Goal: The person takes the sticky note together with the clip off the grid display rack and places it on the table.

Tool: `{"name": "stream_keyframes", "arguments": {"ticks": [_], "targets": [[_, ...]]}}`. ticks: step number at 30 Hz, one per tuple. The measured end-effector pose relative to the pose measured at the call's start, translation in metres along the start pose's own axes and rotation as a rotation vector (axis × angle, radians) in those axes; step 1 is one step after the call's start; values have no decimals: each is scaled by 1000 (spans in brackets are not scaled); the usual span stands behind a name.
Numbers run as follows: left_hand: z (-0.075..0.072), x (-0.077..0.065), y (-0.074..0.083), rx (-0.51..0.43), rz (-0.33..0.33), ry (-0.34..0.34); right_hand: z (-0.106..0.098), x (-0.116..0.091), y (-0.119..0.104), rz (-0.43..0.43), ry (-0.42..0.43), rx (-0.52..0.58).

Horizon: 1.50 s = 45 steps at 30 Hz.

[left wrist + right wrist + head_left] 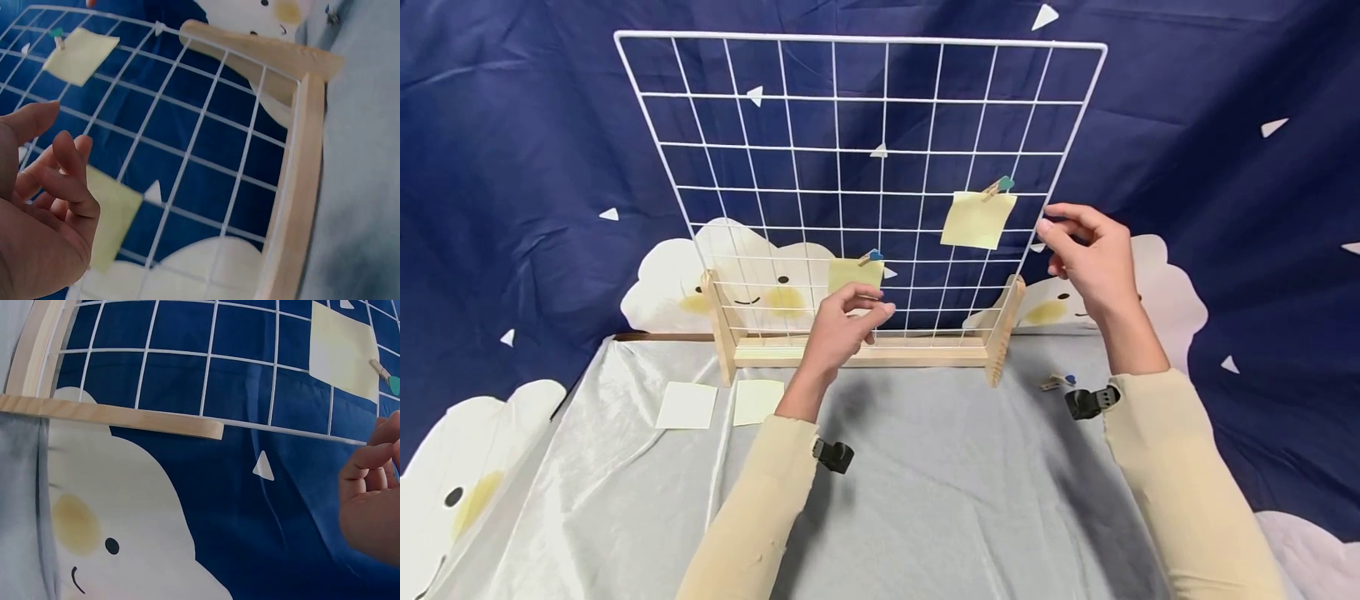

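A white wire grid (859, 150) stands upright in a wooden base (917, 357). A yellow sticky note (976, 221) hangs on its right side under a small wooden clip with a teal heart (1006, 184). Lower down, a second yellow note (847, 271) hangs from a clip with a blue top (875, 255). My left hand (847, 327) is in front of that lower note and partly hides it; its fingers are loosely bent around nothing. At the grid's right edge is my right hand (1092, 258), thumb and index finger apart, fingertips close to the edge wire. Whether they touch it is unclear.
Two pale notes, one whitish (687, 406) and one yellow (758, 402), lie on the grey cloth (917, 467) at left. Small clips (1057, 382) lie at right, beyond the base's wooden foot (1002, 333). A dark blue curtain with clouds hangs behind.
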<state>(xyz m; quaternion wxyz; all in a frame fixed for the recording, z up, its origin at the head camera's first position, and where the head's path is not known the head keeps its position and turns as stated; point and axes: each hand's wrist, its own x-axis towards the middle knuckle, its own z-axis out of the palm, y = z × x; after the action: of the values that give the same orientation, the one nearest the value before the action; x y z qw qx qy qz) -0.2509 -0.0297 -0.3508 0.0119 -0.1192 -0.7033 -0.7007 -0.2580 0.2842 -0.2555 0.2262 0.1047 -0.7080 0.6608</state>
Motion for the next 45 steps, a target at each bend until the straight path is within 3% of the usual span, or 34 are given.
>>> {"name": "stream_keyframes", "arguments": {"ticks": [8, 17, 45], "targets": [[20, 8, 12, 30, 31, -36, 6, 6, -5, -30, -4, -79], [26, 16, 15, 39, 35, -58, 11, 12, -12, -65, -19, -153], [62, 36, 27, -57, 61, 73, 31, 29, -18, -160, -68, -318]]}}
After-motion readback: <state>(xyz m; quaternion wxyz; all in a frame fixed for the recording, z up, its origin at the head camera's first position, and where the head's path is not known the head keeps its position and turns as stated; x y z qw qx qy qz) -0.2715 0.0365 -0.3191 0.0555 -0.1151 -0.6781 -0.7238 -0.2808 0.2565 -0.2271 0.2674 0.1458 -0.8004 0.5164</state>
